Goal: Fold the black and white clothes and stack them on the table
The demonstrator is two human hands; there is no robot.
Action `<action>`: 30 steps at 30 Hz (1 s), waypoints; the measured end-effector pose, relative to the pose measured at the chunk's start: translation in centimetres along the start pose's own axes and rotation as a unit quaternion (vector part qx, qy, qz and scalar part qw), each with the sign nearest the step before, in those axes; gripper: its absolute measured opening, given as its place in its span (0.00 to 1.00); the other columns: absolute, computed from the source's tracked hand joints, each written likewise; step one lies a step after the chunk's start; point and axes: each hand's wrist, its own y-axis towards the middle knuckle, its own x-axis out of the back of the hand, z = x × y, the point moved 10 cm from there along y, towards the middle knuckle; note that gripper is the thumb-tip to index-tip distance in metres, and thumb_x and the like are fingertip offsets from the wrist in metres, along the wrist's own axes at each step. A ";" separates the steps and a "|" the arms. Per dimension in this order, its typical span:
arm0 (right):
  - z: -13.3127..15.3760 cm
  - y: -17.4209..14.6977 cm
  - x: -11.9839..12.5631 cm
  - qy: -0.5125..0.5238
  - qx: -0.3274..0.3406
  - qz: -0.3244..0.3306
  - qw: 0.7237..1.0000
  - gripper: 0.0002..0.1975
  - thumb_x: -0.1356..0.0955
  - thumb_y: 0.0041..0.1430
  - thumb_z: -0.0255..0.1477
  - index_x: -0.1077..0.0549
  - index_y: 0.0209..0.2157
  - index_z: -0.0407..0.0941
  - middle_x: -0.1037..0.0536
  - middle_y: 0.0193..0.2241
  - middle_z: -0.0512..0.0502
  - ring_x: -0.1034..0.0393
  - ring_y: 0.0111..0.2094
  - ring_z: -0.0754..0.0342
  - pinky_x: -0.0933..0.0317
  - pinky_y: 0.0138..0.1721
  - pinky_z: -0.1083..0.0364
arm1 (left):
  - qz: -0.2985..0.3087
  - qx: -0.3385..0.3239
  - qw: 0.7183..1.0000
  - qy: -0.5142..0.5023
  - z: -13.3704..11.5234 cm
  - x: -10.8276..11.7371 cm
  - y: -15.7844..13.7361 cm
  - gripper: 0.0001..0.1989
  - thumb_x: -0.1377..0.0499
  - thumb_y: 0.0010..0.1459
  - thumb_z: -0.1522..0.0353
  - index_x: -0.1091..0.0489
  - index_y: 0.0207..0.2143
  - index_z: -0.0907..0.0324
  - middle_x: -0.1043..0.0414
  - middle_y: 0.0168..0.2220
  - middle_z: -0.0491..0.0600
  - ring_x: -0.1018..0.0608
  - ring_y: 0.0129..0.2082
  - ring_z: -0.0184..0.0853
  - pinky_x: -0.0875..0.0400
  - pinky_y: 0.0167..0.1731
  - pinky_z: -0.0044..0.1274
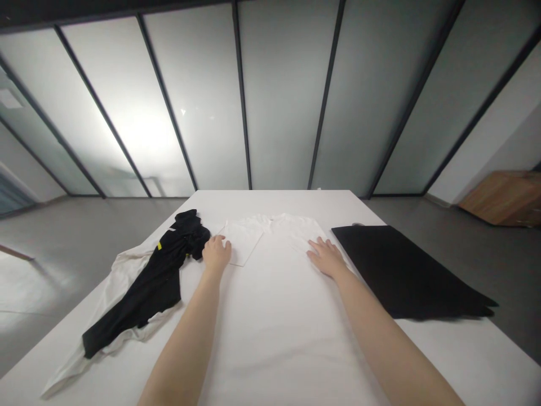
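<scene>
A white T-shirt (287,304) lies spread flat in front of me, its neckline toward the far side of the table. Its left sleeve (245,243) is folded inward over the body, with the hem running at a slant. My left hand (217,254) rests at the fold beside that sleeve, fingers slightly bent and the thumb apart from them. On the right part of the shirt, below the shoulder, my right hand (327,258) lies flat with fingers spread. Neither hand visibly lifts any cloth.
Left of the shirt lies a crumpled black garment (147,287) with yellow marks, over white cloth (122,276). A stack of black sheets (406,276) lies to the right, overhanging the edge of the white table (270,200). Frosted glass panels (283,101) stand behind.
</scene>
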 end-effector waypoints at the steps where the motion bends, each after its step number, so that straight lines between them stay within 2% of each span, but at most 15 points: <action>1: 0.0 0.0 0.0 -0.008 -0.001 0.004 1.000 0.31 0.41 0.73 0.43 0.40 0.73 0.50 0.47 0.75 0.39 0.54 0.74 0.33 0.57 0.71 0.38 | 0.010 -0.045 0.999 0.018 -1.7 -0.5 -0.5 0.19 0.47 0.67 0.64 0.26 0.56 0.59 0.26 0.58 0.60 0.26 0.60 0.49 0.33 0.59 0.38; 3: 0.2 -0.1 -0.1 -0.016 -0.002 0.008 1.000 0.31 0.41 0.73 0.43 0.41 0.73 0.50 0.47 0.75 0.39 0.54 0.74 0.33 0.57 0.71 0.38 | 0.040 -0.112 0.991 0.060 -4.6 -2.0 -2.1 0.21 0.49 0.69 0.63 0.27 0.58 0.59 0.27 0.61 0.59 0.30 0.64 0.49 0.37 0.62 0.38; 5: 0.4 -0.1 -0.1 -0.018 -0.005 0.011 1.000 0.31 0.41 0.73 0.42 0.41 0.73 0.50 0.47 0.75 0.39 0.55 0.74 0.32 0.59 0.71 0.37 | 0.075 -0.134 0.982 0.106 -6.1 -3.7 -3.9 0.24 0.50 0.71 0.59 0.30 0.63 0.59 0.33 0.67 0.62 0.35 0.68 0.53 0.40 0.64 0.43; 9: 1.3 -0.6 0.2 -0.003 -0.038 0.005 0.999 0.32 0.44 0.74 0.43 0.47 0.75 0.50 0.48 0.75 0.35 0.57 0.74 0.26 0.60 0.69 0.31 | 0.106 -0.135 0.972 0.162 -6.7 -5.4 -5.9 0.32 0.51 0.71 0.54 0.38 0.70 0.60 0.43 0.72 0.66 0.39 0.70 0.60 0.43 0.65 0.49; 12: 3.4 -1.3 0.0 0.006 -0.032 0.004 0.999 0.34 0.45 0.74 0.45 0.52 0.76 0.48 0.51 0.75 0.32 0.61 0.74 0.24 0.62 0.69 0.29 | 0.114 -0.144 0.969 0.166 -6.5 -5.4 -5.9 0.31 0.52 0.71 0.54 0.39 0.70 0.59 0.44 0.73 0.65 0.39 0.71 0.58 0.44 0.65 0.47; 15: 5.4 -2.3 -0.8 -0.006 -0.023 0.024 0.999 0.35 0.42 0.73 0.45 0.50 0.76 0.48 0.55 0.76 0.30 0.63 0.74 0.24 0.66 0.69 0.28 | 0.113 -0.143 0.969 0.167 -6.5 -4.9 -5.6 0.31 0.52 0.71 0.55 0.38 0.70 0.59 0.44 0.73 0.65 0.39 0.71 0.57 0.43 0.65 0.47; 21: 7.9 -3.7 -1.4 -0.008 -0.028 0.041 0.999 0.38 0.43 0.73 0.47 0.52 0.76 0.44 0.57 0.76 0.27 0.65 0.75 0.26 0.70 0.69 0.30 | 0.093 -0.095 0.975 0.176 -7.3 -3.8 -6.2 0.35 0.53 0.71 0.54 0.44 0.73 0.65 0.45 0.72 0.68 0.41 0.72 0.59 0.44 0.66 0.49; 26: 9.2 -4.6 -1.9 -0.001 -0.018 0.085 0.996 0.38 0.43 0.73 0.46 0.52 0.76 0.41 0.61 0.76 0.26 0.67 0.75 0.27 0.69 0.70 0.33 | 0.147 -0.114 0.964 0.188 -8.3 -5.1 -7.9 0.38 0.54 0.71 0.53 0.47 0.74 0.68 0.49 0.73 0.70 0.44 0.73 0.61 0.46 0.67 0.50; 30: 10.7 -6.1 -1.7 -0.004 -0.006 0.116 0.993 0.40 0.40 0.72 0.46 0.54 0.76 0.41 0.59 0.76 0.25 0.65 0.75 0.27 0.69 0.70 0.33 | 0.142 -0.102 0.965 0.196 -8.9 -4.3 -8.3 0.41 0.53 0.70 0.52 0.52 0.75 0.72 0.52 0.74 0.72 0.46 0.74 0.61 0.47 0.68 0.50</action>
